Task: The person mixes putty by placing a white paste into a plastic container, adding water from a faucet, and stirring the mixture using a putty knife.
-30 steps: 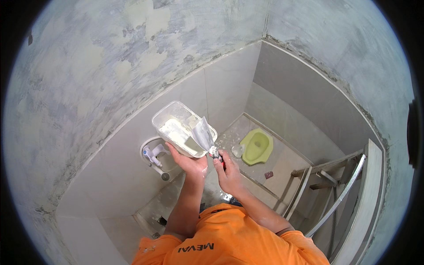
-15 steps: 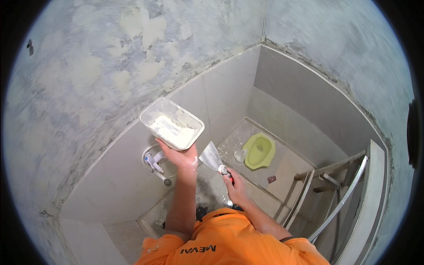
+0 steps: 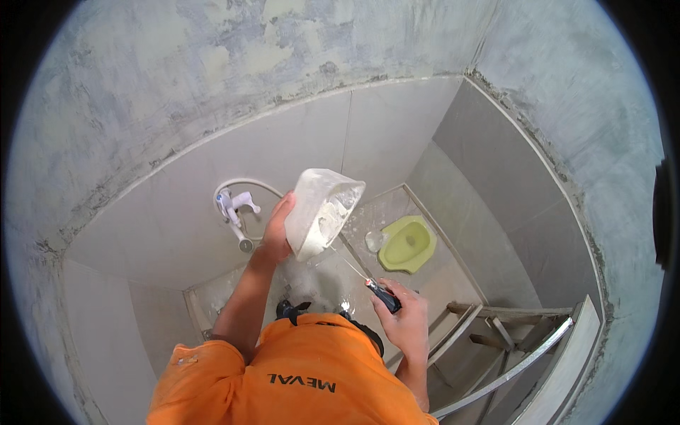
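My left hand (image 3: 278, 225) grips a clear plastic tub (image 3: 312, 205) from its left side and underneath. The tub is tipped so that its mouth faces right, and white putty (image 3: 329, 221) lies inside it. In my right hand (image 3: 405, 315) is a putty knife (image 3: 383, 295) with a dark handle, held with fingers closed around it. Its blade shows edge-on as a thin line and points up-left to the tub's lower rim. Whether the blade tip touches the putty, I cannot tell.
A white tap (image 3: 234, 205) with a hose sits on the grey tiled wall (image 3: 283, 142). On the floor is a yellow-green squat toilet (image 3: 407, 244) with a clear bag-like thing (image 3: 375, 241) beside it. A wooden and metal ladder-like frame (image 3: 510, 354) stands at lower right.
The tub has tilted from facing up to facing right. The putty knife has turned from flat to edge-on and moved down, its tip now by the tub's rim. The whole view has shifted.
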A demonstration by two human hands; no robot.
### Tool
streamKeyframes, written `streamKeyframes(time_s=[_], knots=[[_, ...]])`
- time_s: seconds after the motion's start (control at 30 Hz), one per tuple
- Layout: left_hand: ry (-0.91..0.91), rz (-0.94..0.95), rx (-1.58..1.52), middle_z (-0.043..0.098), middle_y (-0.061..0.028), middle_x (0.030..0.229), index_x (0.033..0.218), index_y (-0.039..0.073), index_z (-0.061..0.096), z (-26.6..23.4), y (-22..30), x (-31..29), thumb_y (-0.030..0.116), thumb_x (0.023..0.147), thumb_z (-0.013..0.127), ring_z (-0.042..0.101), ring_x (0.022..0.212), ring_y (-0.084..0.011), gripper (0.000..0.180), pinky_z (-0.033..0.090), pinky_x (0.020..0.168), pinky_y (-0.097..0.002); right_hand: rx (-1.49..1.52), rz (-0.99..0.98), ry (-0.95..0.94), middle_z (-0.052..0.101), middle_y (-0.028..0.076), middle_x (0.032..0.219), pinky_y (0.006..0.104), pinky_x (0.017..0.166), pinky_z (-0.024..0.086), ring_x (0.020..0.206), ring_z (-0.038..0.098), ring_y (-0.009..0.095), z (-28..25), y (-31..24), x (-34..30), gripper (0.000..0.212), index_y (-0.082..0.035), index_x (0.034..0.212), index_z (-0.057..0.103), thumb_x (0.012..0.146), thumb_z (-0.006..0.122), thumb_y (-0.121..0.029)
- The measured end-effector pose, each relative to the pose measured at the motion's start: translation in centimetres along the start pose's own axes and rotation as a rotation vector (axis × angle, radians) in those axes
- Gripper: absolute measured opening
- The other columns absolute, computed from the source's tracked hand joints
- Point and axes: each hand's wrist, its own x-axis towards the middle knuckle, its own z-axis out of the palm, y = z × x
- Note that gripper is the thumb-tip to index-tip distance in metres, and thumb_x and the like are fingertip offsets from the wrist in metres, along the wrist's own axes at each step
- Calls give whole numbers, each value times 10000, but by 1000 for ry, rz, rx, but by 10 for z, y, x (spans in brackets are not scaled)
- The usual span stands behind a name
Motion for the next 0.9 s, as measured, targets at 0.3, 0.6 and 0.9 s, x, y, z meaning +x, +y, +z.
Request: streamKeyframes(time_s=[0.3,0.6,0.9], knots=[[0,-343,365,640,-84,1190,1319,22,547,43,-36,-3,381,1038,530,646,1050,-166,457,539,879,-320,-100,225,-485,677,253,850,468,768,513,847,661,444,-39,60,42,247,-19,994,754,898,652,-222],[113,-606,689,658,-71,1072,1186,3,628,50,-78,17,422,960,660,647,933,-140,478,552,734,-320,62,330,-808,672,143,682,368,653,497,659,664,226,-22,84,62,261,1,906,755,903,658,-241],[187,-715,414,676,-62,1013,1180,13,642,30,-100,10,396,942,690,649,796,-130,454,553,612,-311,399,562,-838,652,-6,671,280,554,428,599,570,92,-35,108,88,171,-42,987,789,895,729,-173]])
